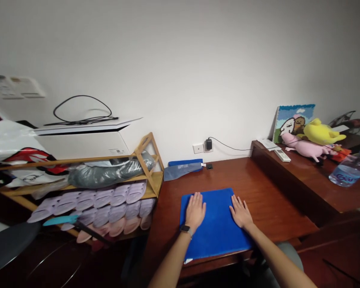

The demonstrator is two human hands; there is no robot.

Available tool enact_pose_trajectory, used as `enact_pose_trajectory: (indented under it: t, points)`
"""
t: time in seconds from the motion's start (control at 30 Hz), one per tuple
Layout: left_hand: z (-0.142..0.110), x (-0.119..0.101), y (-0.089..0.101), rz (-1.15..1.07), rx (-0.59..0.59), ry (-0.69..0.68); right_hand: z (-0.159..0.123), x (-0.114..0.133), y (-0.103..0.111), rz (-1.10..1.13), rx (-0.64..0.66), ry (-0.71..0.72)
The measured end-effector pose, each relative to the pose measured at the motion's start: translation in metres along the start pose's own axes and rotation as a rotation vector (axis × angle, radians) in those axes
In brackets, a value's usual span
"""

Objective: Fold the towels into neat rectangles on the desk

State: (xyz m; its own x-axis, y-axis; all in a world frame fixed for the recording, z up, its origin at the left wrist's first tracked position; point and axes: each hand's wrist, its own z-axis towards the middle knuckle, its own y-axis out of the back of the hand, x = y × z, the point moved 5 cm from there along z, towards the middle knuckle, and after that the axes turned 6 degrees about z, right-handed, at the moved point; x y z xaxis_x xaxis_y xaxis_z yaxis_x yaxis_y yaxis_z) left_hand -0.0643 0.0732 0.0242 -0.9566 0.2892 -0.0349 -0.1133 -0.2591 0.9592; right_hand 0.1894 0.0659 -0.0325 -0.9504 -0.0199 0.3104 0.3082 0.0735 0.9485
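Note:
A blue cloth (217,224) lies spread flat on the brown wooden desk (165,224), reaching its front edge. My left hand (195,211) rests flat on the cloth's left part, fingers stretched toward the wall, with a watch on the wrist. Over the right edge of the cloth lies my right hand (241,212), palm down with its fingers a little apart. Neither hand grips anything. At the cloth's near left corner a small white tag (188,261) shows.
Against the wall lie a grey-blue cloth (183,171) and a black plug (209,144) in a socket. Left stands a wooden rack (151,186) with slippers (136,192). On the raised right surface are plush toys (306,148), a remote (282,155) and a water bottle (349,170).

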Motion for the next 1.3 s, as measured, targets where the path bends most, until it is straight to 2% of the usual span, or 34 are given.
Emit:
enact_pose_trajectory:
  t: [0.13,0.2,0.23,0.27,0.33,0.53,0.6,0.67,0.8,0.93,1.03,1.1,1.2,1.3]
  points:
    - [-0.003,-0.111,-0.02,-0.102,0.05,-0.181,0.0,-0.001,-0.001,-0.031,0.005,0.035]
    - [-0.007,-0.144,-0.033,-0.133,0.099,-0.198,-0.001,-0.002,-0.003,-0.052,0.006,0.057]
    - [-0.01,-0.15,-0.039,-0.138,0.121,-0.193,-0.001,-0.003,-0.003,-0.053,0.0,0.063]
    - [-0.013,-0.149,-0.042,-0.137,0.137,-0.183,-0.001,-0.003,-0.003,-0.045,-0.009,0.061]
    - [-0.021,-0.127,-0.045,-0.117,0.153,-0.145,0.0,-0.003,-0.004,-0.017,-0.024,0.045]
    - [-0.049,0.008,-0.03,0.037,0.141,0.174,0.005,0.002,-0.002,-0.026,-0.03,0.041]
    - [-0.052,0.036,-0.024,0.067,0.141,0.227,0.009,0.004,0.0,-0.049,-0.016,0.051]
    - [-0.051,0.049,-0.021,0.078,0.145,0.25,0.013,0.005,0.003,-0.055,-0.002,0.05]
    - [-0.045,0.048,-0.021,0.075,0.151,0.275,0.019,0.008,0.012,-0.046,0.038,0.061]
    - [-0.046,0.043,-0.017,0.079,0.061,0.282,0.009,0.011,0.016,-0.04,-0.01,0.036]
    - [-0.051,0.042,-0.01,0.095,-0.039,0.25,-0.011,0.01,0.009,-0.021,-0.091,0.011]
    - [-0.054,0.039,-0.004,0.1,-0.088,0.213,-0.024,0.009,-0.001,-0.002,-0.092,0.02]
    - [-0.054,0.014,0.002,0.08,-0.135,0.147,-0.037,0.008,-0.011,0.02,-0.064,0.027]
    - [-0.045,-0.041,0.0,0.004,-0.124,0.04,-0.04,0.007,-0.01,0.035,-0.075,0.028]
